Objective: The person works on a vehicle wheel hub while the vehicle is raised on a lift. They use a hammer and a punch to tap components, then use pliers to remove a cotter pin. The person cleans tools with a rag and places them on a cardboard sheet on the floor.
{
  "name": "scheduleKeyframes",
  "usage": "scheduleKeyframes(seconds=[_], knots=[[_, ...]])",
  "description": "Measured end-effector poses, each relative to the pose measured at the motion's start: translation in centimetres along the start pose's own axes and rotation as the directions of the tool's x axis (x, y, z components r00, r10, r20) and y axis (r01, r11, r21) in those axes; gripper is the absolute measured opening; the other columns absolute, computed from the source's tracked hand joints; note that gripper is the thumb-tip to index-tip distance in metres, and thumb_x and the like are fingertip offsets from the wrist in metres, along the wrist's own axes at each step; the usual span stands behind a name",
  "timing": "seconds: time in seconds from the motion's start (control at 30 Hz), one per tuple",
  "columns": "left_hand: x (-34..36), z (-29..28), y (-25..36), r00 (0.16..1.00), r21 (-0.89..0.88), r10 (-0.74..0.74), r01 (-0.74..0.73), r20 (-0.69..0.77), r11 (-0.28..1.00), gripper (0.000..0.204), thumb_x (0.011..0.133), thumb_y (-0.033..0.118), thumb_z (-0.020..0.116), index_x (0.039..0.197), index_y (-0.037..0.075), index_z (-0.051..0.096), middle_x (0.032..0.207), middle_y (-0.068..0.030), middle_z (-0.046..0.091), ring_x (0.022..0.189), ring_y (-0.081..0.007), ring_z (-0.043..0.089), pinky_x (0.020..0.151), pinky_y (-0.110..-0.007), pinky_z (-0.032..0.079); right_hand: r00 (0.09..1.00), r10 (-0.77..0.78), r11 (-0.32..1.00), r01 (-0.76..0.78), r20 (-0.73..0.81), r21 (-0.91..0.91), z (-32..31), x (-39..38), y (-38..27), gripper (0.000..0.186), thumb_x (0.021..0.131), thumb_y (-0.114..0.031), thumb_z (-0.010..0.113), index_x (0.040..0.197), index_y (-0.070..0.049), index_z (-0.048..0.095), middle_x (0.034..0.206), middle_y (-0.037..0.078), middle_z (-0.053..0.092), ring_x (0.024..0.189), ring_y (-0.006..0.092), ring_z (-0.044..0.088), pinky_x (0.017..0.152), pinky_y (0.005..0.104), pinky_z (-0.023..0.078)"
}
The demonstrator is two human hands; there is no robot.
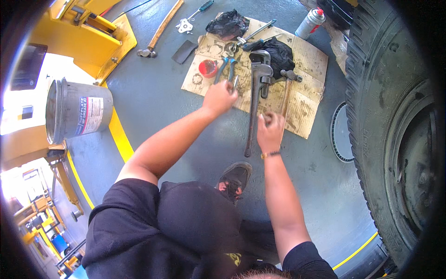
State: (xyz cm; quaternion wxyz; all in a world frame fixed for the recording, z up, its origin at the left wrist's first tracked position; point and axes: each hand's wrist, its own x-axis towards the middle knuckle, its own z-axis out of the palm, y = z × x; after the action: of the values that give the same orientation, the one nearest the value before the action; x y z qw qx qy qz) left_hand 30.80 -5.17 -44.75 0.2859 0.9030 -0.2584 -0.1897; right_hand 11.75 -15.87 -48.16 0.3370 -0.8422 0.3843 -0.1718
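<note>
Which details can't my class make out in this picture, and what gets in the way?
- Head view: the shiny thing by the left hand is too small and blurred to identify.
- Head view: blur and the curled right hand itself hide what, if anything, it holds.
- Head view: the tyre is cut off by the picture's dark rim.
- Head view: crumpled black material hides the cardboard beneath it.
</note>
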Motion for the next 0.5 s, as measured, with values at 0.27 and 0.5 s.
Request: scheduleKeyframes(seconds=[0.27,0.5], knots=[[2.6,2.0,1.5,0.935,0.031,0.332,-0.338,0.123,0.941,0.049,0.092,0.04,0.066,0.119,0.0,0.066,0.113,-0.0235,0.067,0.11,-0.0407,0.062,0.096,-0.047,0.049,0.936,0.336,0.938,-0.323,-0.106,0.126,-14.5,-13.9,12.6,0.02,0.091,-0.014,0.07,0.107,-0.004,0.065,0.115,0.012,0.055,0.092,0.0203,0.063,0.079,0.0332,0.054],[-5.0,6.9,-0.4,0.763,-0.209,0.501,-0.456,0.408,0.865,0.037,0.086,0.022,0.075,0.116,0.004,0.065,0.114,-0.0174,0.064,0.1,-0.0325,0.065,0.089,-0.04,0.053,0.653,0.657,0.541,-0.757,-0.377,-0.367,-29.3,-28.4,27.7,0.023,0.09,-0.017,0.069,0.111,-0.006,0.065,0.113,0.015,0.055,0.093,0.0263,0.062,0.085,0.0381,0.051]])
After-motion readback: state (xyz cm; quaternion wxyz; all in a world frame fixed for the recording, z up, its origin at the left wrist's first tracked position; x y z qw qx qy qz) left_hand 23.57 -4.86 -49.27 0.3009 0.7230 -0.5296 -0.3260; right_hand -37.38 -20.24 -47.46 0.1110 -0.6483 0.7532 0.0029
